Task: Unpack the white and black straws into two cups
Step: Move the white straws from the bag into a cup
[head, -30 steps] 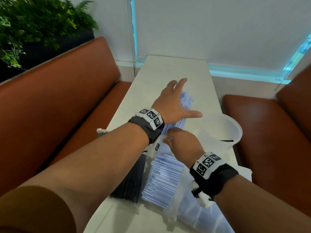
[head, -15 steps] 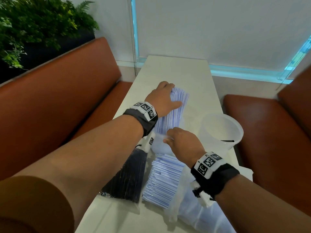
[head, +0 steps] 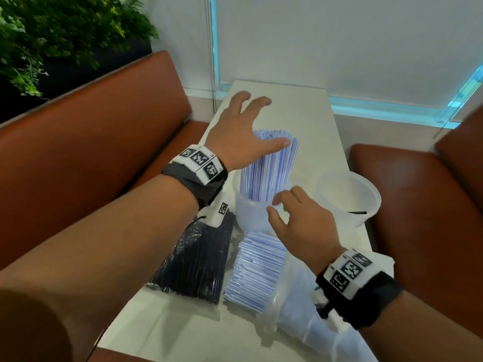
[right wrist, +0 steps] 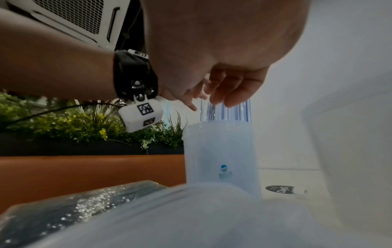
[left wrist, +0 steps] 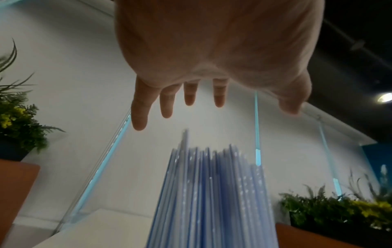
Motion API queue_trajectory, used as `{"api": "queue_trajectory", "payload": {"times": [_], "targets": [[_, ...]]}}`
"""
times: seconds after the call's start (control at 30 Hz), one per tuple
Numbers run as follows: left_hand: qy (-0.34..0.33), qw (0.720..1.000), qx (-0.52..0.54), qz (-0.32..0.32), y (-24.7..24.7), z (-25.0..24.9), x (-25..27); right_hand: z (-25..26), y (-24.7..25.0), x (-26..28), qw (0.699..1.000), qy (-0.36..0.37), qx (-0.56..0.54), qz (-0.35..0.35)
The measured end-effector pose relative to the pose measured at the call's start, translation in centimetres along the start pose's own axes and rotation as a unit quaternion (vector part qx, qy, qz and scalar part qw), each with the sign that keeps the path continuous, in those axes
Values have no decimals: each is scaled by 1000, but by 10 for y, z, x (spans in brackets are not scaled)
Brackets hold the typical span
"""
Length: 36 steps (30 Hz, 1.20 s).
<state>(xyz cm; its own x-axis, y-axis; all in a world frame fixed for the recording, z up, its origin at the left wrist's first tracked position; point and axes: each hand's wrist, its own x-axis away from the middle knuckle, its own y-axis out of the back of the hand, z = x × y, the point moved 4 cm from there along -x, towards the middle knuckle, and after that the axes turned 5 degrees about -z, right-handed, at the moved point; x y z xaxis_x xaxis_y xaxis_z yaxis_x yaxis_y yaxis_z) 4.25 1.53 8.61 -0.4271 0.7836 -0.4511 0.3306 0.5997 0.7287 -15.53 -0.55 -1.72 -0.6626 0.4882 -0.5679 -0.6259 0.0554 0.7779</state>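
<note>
A bunch of white, blue-striped straws (head: 269, 165) (left wrist: 212, 193) stands upright in a translucent cup (head: 251, 215) (right wrist: 220, 159) at mid-table. My left hand (head: 240, 134) (left wrist: 212, 50) hovers spread over the straw tops, fingers straight. Just right of the cup's rim is my right hand (head: 300, 223) (right wrist: 222, 67), fingers loosely curled and holding nothing. More white straws (head: 256, 270) lie loose in front of the cup. A sealed pack of black straws (head: 196, 257) (right wrist: 63, 209) lies to their left. A second cup (head: 347, 194) at the right holds one black straw (head: 356, 212).
The narrow white table (head: 308, 113) runs away from me between two orange benches (head: 91, 152) (head: 418, 205). An empty clear plastic bag (head: 300, 322) lies under my right wrist. A planter of greenery (head: 52, 35) stands behind the left bench.
The left hand has let go of the white straws and lifted, fingers spread. The straws now stand upright in the cup. The right hand has come off the cup's rim.
</note>
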Motion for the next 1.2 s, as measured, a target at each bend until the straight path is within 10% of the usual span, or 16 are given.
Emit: {"api": "queue_trajectory", "payload": {"times": [0.13,0.27,0.37,0.47,0.87,1.2], "targets": [[-72,989,27,-126,30,-14,49,-30,-16,35,938,-204,143,243],[-94,994,18,52,1,-27,104,-43,-25,52,888,-267,172,332],[-96,954,-57,279,-52,-19,141,-45,-31,55,897,-275,108,329],[-106,916,-105,372,-96,-10,167,-45,-32,52,902,-286,49,321],[-123,890,-177,401,-151,-19,185,-33,-17,49,904,-301,-13,303],[-135,885,-256,365,-98,9,166,-40,-14,48,928,-275,-23,248]]}}
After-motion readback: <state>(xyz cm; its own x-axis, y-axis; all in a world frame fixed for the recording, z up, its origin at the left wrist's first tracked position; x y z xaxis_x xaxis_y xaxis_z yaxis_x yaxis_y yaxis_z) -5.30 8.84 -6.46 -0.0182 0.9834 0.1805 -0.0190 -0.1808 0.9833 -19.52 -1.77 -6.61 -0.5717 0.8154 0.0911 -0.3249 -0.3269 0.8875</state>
